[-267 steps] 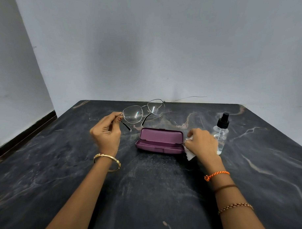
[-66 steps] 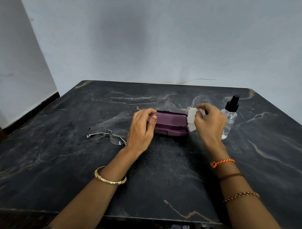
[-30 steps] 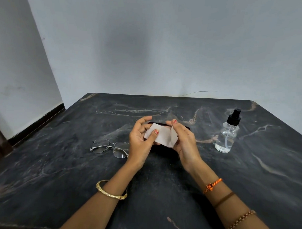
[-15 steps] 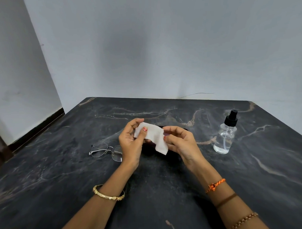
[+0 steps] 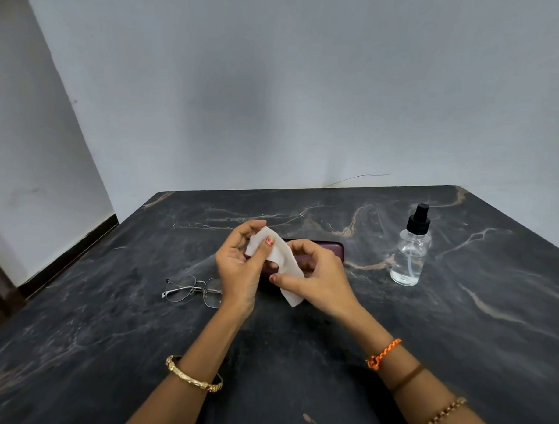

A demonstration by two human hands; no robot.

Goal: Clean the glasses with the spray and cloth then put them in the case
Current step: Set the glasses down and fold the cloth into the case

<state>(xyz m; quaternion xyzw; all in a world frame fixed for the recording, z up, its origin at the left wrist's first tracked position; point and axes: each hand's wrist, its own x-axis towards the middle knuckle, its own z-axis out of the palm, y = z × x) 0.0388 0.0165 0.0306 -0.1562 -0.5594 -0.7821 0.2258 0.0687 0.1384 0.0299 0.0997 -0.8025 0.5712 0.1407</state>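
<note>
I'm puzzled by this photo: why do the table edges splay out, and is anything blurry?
Head view: the wide-angle lens splays the table edges outward; soft light, a faint shadow patch on the wall; the cloth, glasses and spray bottle look fairly sharp.

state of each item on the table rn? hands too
Glasses: lying on the table, untouched.
Purple case: shut, behind the hands.
White cloth: held up by both hands.
Spray bottle: upright, untouched.
Left hand: pinching the cloth.
Right hand: pinching the cloth.

Veined dark marble tabletop (image 5: 435, 349), matt
</note>
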